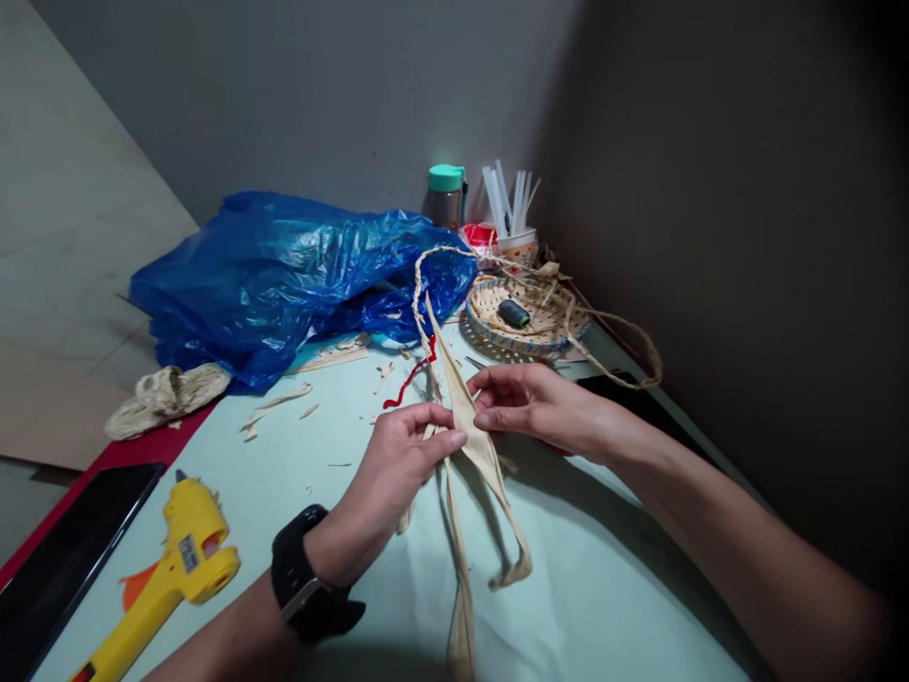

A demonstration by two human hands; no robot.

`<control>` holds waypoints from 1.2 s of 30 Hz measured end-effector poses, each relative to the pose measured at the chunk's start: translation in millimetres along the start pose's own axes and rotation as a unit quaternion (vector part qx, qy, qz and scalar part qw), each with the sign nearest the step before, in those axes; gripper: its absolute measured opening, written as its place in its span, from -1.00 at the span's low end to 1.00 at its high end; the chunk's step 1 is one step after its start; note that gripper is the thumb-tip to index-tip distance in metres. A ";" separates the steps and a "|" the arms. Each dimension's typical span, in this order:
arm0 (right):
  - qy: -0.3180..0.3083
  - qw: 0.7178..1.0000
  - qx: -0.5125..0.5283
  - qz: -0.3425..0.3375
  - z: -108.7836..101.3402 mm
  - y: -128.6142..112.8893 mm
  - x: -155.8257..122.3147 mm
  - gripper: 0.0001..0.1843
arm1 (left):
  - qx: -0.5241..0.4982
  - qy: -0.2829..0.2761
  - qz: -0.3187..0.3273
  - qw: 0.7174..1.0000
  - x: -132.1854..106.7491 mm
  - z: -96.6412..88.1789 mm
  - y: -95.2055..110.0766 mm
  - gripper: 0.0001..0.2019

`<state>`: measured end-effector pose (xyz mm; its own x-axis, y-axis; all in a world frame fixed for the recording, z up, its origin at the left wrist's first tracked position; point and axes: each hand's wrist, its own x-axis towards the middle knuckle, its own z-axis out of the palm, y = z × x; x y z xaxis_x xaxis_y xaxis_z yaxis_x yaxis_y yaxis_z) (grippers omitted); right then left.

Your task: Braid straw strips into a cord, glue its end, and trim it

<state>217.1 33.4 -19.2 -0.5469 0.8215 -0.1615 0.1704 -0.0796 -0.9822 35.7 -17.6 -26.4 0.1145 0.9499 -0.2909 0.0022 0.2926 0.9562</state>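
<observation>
My left hand, with a black watch on its wrist, pinches a pale dried leaf strip over the light table. My right hand pinches the same strip from the right, fingertips almost meeting the left ones. Loose ends of the strip hang down toward me. Above the hands the strip runs into a braided cord that loops back toward the basket. A red thread lies beside the braid.
A blue plastic bag fills the back left. A woven basket holds a dark thread spool. Behind it stand a green-capped bottle and a cup of glue sticks. A yellow glue gun and a dark tablet lie near left.
</observation>
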 end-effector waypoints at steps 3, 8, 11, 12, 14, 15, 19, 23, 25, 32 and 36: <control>0.001 1.000 0.007 0.000 3.0 -2.2 -0.1 -0.82 | 0.010 -0.009 -0.005 1.000 0.8 -1.4 -1.2 -0.81; 0.001 1.000 -0.008 -0.005 7.6 -1.8 0.4 -0.84 | 0.034 -0.025 -0.001 0.999 3.2 -2.8 -2.9 -0.82; 0.007 0.998 -0.053 -0.013 8.1 2.8 1.3 -0.88 | 0.041 -0.029 0.006 0.999 2.6 -3.1 -3.6 -0.82; 0.009 0.997 -0.073 -0.017 8.2 4.1 1.5 -0.90 | 0.033 -0.030 0.008 0.999 2.0 -3.1 -3.7 -0.82; 0.007 0.993 -0.113 -0.025 8.6 5.1 1.2 -0.93 | 0.006 -0.032 0.012 0.999 0.4 -3.0 -3.8 -0.82; 0.002 0.991 -0.131 -0.029 8.9 4.6 0.6 -0.95 | -0.008 -0.033 0.017 0.999 -0.3 -2.9 -3.9 -0.81; -0.032 0.981 -0.186 -0.045 10.8 -2.1 -4.2 -0.92 | -0.056 -0.027 0.023 0.998 -0.8 -3.0 -5.3 -0.79; -0.045 0.976 -0.212 -0.038 12.3 -6.6 -9.1 -0.90 | -0.076 -0.027 0.032 0.996 0.9 -3.8 -8.6 -0.82; -0.029 0.976 -0.214 -0.031 12.2 -6.7 -9.8 -0.86 | -0.070 -0.023 0.035 0.997 1.2 -3.8 -9.4 -0.83; -0.070 0.939 -0.336 -0.020 3.2 -9.1 -26.0 -0.71 | -0.094 -0.010 -0.005 0.995 -0.4 -1.7 -5.5 -0.76; -0.026 0.917 -0.397 0.005 5.7 -7.5 -61.4 -0.70 | -0.093 0.003 -0.010 0.996 -0.6 -2.2 -3.1 -0.70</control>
<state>244.7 -19.6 -2.5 -0.5775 0.7928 -0.1948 0.7074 0.3668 -0.6043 33.4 -18.9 -29.2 0.1096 0.9441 -0.3108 -0.1806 0.3264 0.9278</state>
